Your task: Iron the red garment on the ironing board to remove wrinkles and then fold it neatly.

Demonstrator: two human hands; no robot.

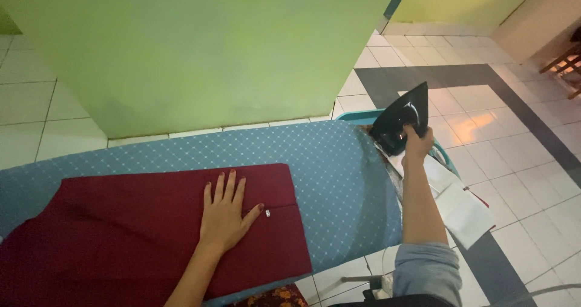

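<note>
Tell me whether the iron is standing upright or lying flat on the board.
Upright: the black iron stands on its heel at the board's end, tip pointing up, with the right hand gripping its handle.

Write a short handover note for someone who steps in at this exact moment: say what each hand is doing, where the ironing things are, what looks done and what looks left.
Left hand: flat, fingers spread, pressing on the dark red garment.
Right hand: closed around the handle of the black iron, which stands tilted up at the far end of the board, off the cloth.
Garment: spread on the blue patterned ironing board, towards its left part, with a small metal fastener near the left thumb.
Done: garment laid out and held flat.
Left: the iron is not yet on the fabric; how much is already pressed cannot be told.
</note>
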